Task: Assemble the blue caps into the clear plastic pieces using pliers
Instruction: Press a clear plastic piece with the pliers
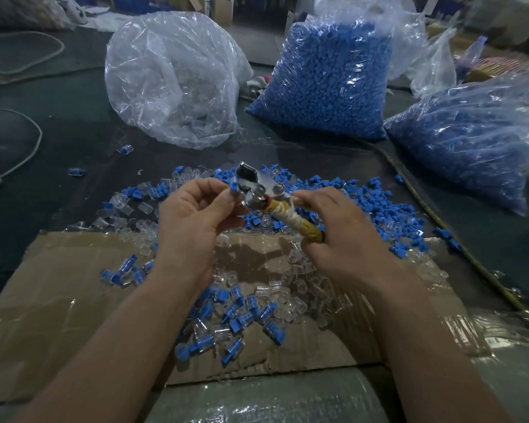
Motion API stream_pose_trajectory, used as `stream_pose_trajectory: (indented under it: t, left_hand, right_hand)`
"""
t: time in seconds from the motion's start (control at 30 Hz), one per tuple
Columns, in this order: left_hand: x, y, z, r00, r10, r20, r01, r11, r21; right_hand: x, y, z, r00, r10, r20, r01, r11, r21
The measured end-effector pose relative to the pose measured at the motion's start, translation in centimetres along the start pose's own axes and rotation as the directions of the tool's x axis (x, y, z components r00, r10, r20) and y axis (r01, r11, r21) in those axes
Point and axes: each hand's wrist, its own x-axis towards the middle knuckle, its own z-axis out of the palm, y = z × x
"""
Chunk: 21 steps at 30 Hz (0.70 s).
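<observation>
Left hand [193,215] pinches a blue cap [234,187] at the pliers [258,186] head. Right hand [342,236] grips the yellow taped handles. Loose caps and clear pieces [290,296] lie below on cardboard [58,288].

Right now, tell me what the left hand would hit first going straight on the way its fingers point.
Probably the pliers: the left hand pinches a blue cap right beside their metal head, though depth is unclear.
</observation>
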Motion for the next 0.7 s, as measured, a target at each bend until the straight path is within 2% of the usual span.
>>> stream_pose_trajectory:
  t: [0.4, 0.7]
  left_hand:
    - [-0.15, -0.05, 0.11, 0.998, 0.046, 0.034, -0.047, 0.998, 0.037]
    - [-0.49, -0.02, 0.3, 0.993, 0.115, 0.005, -0.115, 0.984, 0.138]
  right_hand:
    - [-0.01, -0.32, -0.08, 0.995, 0.051, 0.087, -0.061, 0.992, 0.109]
    - [0.15, -0.54, -0.06, 0.997, 0.061, 0.046, -0.067, 0.988, 0.139]
